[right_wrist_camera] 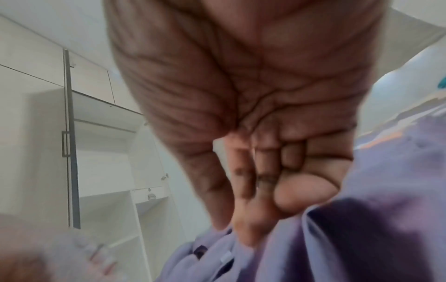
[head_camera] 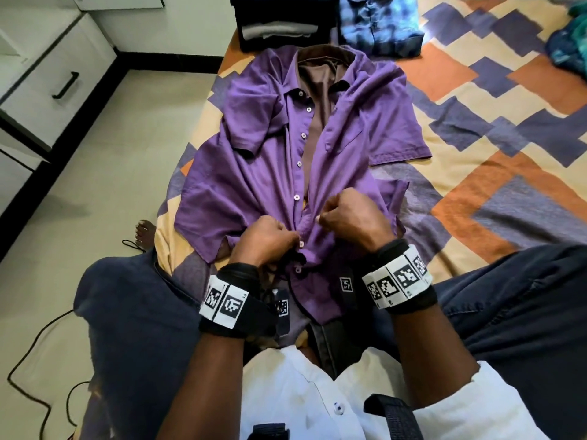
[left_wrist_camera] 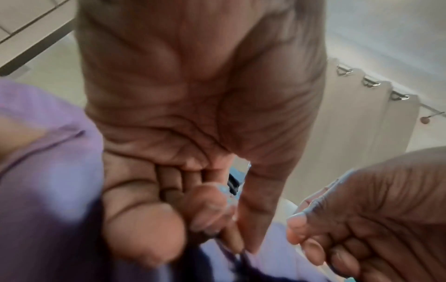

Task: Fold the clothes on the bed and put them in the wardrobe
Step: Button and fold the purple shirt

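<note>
Purple button-up shirt (head_camera: 254, 173) lies front-up, unfolded, at the bed's (head_camera: 476, 173) near left edge, left hand (head_camera: 263, 239) and right hand (head_camera: 352, 217) both pinching its placket near the hem, apparently buttoning; folded stacks (head_camera: 279, 27) at far edge, wardrobe (right_wrist_camera: 103, 171) stage pending.

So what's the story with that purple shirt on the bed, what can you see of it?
The purple shirt is a short-sleeved, button-front one in thin, creased cloth with a chest pocket and pale buttons. It lies face up on the patterned bedspread, collar away from the person, its front open at the top over a brown garment inside. The left hand and right hand each pinch one front edge near the hem, seemingly at a button. Its hem reaches the person's lap.
</note>
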`<control>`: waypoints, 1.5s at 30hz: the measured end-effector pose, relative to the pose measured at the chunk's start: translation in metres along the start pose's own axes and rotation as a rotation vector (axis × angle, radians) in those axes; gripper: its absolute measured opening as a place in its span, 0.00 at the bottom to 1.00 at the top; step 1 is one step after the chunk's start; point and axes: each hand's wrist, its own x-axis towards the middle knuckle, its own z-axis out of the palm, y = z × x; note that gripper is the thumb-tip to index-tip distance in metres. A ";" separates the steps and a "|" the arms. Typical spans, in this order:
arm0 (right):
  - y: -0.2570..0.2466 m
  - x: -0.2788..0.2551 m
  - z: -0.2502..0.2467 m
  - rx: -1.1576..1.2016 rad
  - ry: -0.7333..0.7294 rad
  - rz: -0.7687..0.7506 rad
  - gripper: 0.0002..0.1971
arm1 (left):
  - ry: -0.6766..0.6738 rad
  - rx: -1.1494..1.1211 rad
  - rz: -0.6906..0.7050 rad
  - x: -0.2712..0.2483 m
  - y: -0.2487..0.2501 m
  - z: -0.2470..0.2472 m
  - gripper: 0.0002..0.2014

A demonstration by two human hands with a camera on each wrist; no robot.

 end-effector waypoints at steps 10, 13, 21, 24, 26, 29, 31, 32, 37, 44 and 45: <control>-0.038 0.054 -0.009 -0.208 0.081 -0.158 0.15 | 0.041 0.104 0.260 0.049 0.061 -0.043 0.11; -0.017 0.048 0.006 -0.293 0.065 -0.083 0.21 | 0.072 0.261 0.221 0.058 0.045 -0.025 0.07; -0.006 0.035 0.020 -0.295 0.113 -0.137 0.23 | 0.226 0.178 0.170 0.060 0.030 -0.007 0.06; -0.005 0.035 0.021 -0.243 0.196 -0.147 0.19 | 0.249 0.129 0.152 0.060 0.031 -0.007 0.03; -0.003 0.034 0.019 -0.249 0.230 -0.166 0.16 | 0.223 0.085 0.132 0.060 0.030 -0.007 0.03; -0.003 0.033 0.016 -0.250 0.313 -0.241 0.11 | 0.192 -0.034 0.106 0.064 0.027 -0.006 0.07; -0.007 0.032 0.017 -0.241 0.331 -0.296 0.09 | 0.210 -0.081 0.097 0.069 0.024 -0.006 0.08; -0.008 0.032 0.019 -0.251 0.314 -0.304 0.10 | 0.218 -0.088 0.092 0.070 0.022 -0.006 0.08; 0.002 0.037 0.020 -0.329 0.232 -0.134 0.11 | 0.235 -0.069 0.112 0.066 0.024 -0.005 0.07; -0.005 0.039 0.021 -0.335 0.185 -0.059 0.13 | 0.229 -0.039 0.182 0.066 0.018 -0.006 0.08; -0.007 0.039 0.020 -0.324 0.178 -0.039 0.12 | 0.216 -0.068 0.185 0.068 0.015 -0.007 0.09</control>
